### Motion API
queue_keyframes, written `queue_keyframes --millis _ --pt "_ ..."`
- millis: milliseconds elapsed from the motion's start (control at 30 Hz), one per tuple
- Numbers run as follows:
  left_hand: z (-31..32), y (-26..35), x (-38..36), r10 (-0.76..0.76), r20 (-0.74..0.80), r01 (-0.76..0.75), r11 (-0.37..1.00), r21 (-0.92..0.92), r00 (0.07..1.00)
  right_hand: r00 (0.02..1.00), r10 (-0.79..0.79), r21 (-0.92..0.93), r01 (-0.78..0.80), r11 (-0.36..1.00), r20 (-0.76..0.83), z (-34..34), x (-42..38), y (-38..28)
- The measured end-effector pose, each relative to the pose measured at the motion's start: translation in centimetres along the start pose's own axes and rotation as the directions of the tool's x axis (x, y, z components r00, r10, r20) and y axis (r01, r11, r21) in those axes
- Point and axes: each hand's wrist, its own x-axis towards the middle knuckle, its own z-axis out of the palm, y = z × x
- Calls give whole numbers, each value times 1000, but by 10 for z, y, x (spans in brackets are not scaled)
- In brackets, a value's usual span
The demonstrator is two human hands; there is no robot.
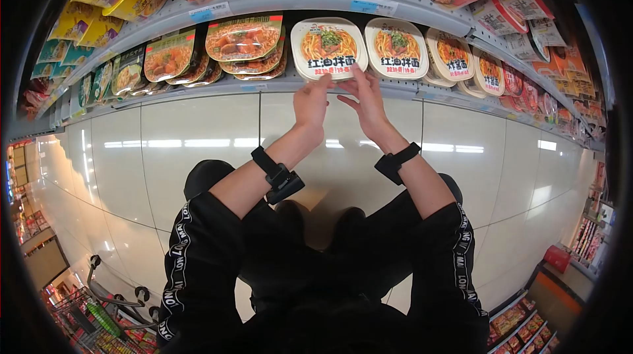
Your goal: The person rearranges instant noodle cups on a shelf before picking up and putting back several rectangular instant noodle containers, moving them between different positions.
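A white square instant noodle box with a picture of red noodles stands at the front of the lower shelf. My left hand is at its lower left edge, fingers curled in and a fingertip against the rim. At the lower right edge, my right hand touches the box with its fingertips, its thumb spread away. The underside of the box and part of the left fingers are hidden. A matching noodle box sits just to the right. Black bands circle both wrists.
Stacked green-and-red noodle packs stand to the left, and more white boxes to the right. Above runs a metal shelf edge with noodle tubs. A shopping cart is behind on the left, on the tiled floor.
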Motion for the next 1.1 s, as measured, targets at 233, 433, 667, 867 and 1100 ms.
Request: queue_keyframes --millis 233,433,667,867,1100 --pt "-9 -7 -44 -23 166 10 997 81 986 993 22 152 -40 987 117 -5 -4 -5" --pt "-31 1 -69 12 201 0 998 -59 979 975 90 192 -130 973 202 -14 0 -7" --pt "-30 12 -59 -129 -98 106 971 -215 987 948 67 305 -166 938 310 -12 0 -15" --pt "-38 36 -33 66 57 -57 987 -150 996 954 106 263 -183 947 282 -5 -7 -21" --pt "-34 16 -35 -63 200 98 980 -173 978 970 98 270 -158 950 221 -13 -2 -5"
